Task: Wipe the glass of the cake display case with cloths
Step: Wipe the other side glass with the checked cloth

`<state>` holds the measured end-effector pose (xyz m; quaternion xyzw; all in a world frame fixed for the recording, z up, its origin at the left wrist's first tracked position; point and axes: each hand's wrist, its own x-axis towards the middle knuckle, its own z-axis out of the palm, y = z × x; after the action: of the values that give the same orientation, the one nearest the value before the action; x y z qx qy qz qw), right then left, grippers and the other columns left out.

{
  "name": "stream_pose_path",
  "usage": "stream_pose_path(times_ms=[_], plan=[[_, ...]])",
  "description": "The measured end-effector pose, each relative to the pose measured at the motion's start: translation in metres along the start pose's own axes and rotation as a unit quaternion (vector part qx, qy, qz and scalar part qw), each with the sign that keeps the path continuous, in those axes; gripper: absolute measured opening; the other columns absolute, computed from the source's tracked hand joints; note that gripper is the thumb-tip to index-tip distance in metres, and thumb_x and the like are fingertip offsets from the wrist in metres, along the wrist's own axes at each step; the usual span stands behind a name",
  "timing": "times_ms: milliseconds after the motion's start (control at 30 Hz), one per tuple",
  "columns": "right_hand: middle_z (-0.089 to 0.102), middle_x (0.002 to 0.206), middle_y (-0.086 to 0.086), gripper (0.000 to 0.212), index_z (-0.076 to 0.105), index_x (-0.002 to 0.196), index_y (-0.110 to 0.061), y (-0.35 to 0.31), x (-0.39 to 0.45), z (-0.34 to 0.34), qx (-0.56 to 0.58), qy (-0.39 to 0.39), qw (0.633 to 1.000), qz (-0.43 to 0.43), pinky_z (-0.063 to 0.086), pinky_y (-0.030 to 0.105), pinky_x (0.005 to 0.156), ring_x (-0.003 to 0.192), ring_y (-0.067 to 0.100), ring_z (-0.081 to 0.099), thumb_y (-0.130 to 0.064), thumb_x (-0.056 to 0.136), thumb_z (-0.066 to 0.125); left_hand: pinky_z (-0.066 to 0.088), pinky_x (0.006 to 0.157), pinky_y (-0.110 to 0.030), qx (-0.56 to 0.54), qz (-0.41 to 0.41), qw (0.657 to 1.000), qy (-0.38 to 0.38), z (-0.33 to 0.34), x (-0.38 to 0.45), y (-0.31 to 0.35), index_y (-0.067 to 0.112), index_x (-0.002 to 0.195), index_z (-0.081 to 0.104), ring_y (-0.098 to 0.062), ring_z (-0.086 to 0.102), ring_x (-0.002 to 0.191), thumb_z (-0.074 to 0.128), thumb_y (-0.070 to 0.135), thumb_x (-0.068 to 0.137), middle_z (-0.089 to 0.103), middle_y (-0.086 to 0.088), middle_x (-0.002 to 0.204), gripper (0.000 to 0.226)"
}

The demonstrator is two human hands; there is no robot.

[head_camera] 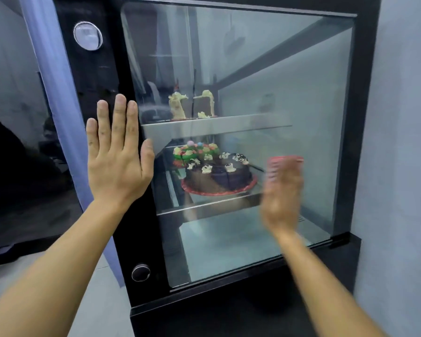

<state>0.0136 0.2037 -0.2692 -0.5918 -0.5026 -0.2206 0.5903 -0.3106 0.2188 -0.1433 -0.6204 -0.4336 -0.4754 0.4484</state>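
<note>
Left hand (117, 156) spread flat on the display case (95, 76) frame. Blurred right hand (281, 190) presses a red cloth (286, 159) to the glass (289, 98). A chocolate cake (219, 175) sits inside.

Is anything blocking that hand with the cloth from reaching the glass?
Nothing visible does. The right hand, blurred, is at the glass with a reddish cloth showing above its fingers. The cakes sit behind the pane. The left hand lies flat on the black frame.

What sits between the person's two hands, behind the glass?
In the head view, between the left hand and the blurred right hand, a chocolate cake sits behind the glass, with a green-decorated cake behind it.
</note>
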Motion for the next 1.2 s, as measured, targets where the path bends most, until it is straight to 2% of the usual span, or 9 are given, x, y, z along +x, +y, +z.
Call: stream_pose_path(times_ms=[200,333,467,567,700,767,867,967,1200], plan=[[0.005,0.17,0.022,0.076,0.012,0.163,0.0,0.005,0.01,0.007,0.026,0.092,0.971,0.219,0.001,0.051,0.129,0.159,0.038,0.002,-0.05,0.105,0.012,0.0,0.13,-0.049,0.005,0.0,1.0,-0.009,0.0,0.001,0.0,0.012,0.166,0.004,-0.036,0.003,0.16,0.029,0.036,0.11,0.004,-0.011,0.174,0.066],[0.011,0.167,0.029,0.064,0.023,0.158,0.008,-0.131,-0.084,0.057,-0.03,-0.013,0.994,-0.106,-0.005,0.047,0.129,0.157,0.043,0.006,-0.032,0.107,0.022,0.001,0.13,-0.049,0.002,0.005,1.0,-0.008,-0.002,-0.001,-0.001,0.011,0.166,0.007,-0.035,0.004,0.16,0.031,0.035,0.11,0.005,-0.01,0.174,0.065],[0.023,0.168,0.004,0.057,0.039,0.158,-0.016,-0.164,-0.13,0.072,-0.025,-0.103,0.885,-0.454,0.01,0.04,0.13,0.159,0.022,0.013,-0.037,0.106,0.044,0.004,0.13,-0.05,-0.004,0.03,0.999,-0.013,-0.007,0.0,-0.007,0.01,0.166,0.01,-0.035,0.005,0.16,0.032,0.034,0.11,0.008,-0.012,0.173,0.065],[0.014,0.17,0.005,0.069,0.021,0.164,-0.015,-0.138,-0.073,0.061,-0.105,-0.065,0.879,-0.46,0.008,0.043,0.13,0.159,0.024,0.001,-0.038,0.104,0.048,0.01,0.129,-0.048,0.03,0.048,0.998,-0.017,-0.01,0.0,-0.01,0.009,0.165,0.013,-0.036,0.012,0.159,0.033,0.036,0.109,0.013,-0.012,0.173,0.066],[0.017,0.169,0.021,0.063,0.018,0.161,-0.003,-0.165,-0.011,0.046,-0.046,0.042,0.989,-0.133,0.005,0.049,0.13,0.159,0.033,0.004,-0.034,0.108,0.033,0.028,0.103,-0.047,0.062,0.165,0.984,-0.019,-0.029,0.044,-0.039,0.009,0.147,0.043,-0.038,0.041,0.133,0.046,0.038,0.102,0.044,-0.014,0.151,0.054],[0.015,0.169,0.02,0.062,0.022,0.162,-0.003,-0.179,-0.041,0.055,-0.043,-0.004,0.976,-0.215,-0.001,0.047,0.129,0.159,0.033,0.0,-0.034,0.109,0.029,0.03,0.103,-0.048,0.068,0.221,0.973,-0.017,-0.038,0.072,-0.054,0.01,0.14,0.047,-0.039,0.042,0.134,0.042,0.037,0.103,0.047,-0.015,0.146,0.045],[0.014,0.17,0.01,0.058,0.03,0.162,-0.013,-0.162,-0.124,0.072,-0.075,-0.131,0.844,-0.514,0.0,0.043,0.13,0.16,0.027,0.004,-0.035,0.108,0.034,0.024,0.118,-0.049,0.071,0.266,0.96,-0.052,-0.036,0.082,-0.058,0.014,0.159,0.029,-0.035,0.016,0.158,0.03,0.044,0.107,0.022,-0.011,0.17,0.06],[0.021,0.169,-0.001,0.056,0.034,0.16,-0.02,-0.154,-0.129,0.074,-0.084,-0.109,0.798,-0.587,0.003,0.038,0.13,0.158,0.017,0.008,-0.038,0.108,0.038,0.007,0.13,-0.045,0.062,0.267,0.958,-0.08,-0.029,0.072,-0.053,0.018,0.167,0.003,-0.027,0.0,0.161,0.02,0.047,0.11,0.001,-0.006,0.174,0.066],[0.022,0.168,0.009,0.058,0.031,0.159,-0.013,-0.21,-0.045,0.064,0.001,-0.006,0.941,-0.338,0.009,0.044,0.13,0.157,0.027,0.017,-0.035,0.107,0.041,0.004,0.131,-0.047,0.052,0.267,0.96,-0.073,-0.028,0.072,-0.054,0.017,0.167,0.003,-0.029,0.002,0.161,0.019,0.047,0.11,0.003,-0.008,0.174,0.066]])
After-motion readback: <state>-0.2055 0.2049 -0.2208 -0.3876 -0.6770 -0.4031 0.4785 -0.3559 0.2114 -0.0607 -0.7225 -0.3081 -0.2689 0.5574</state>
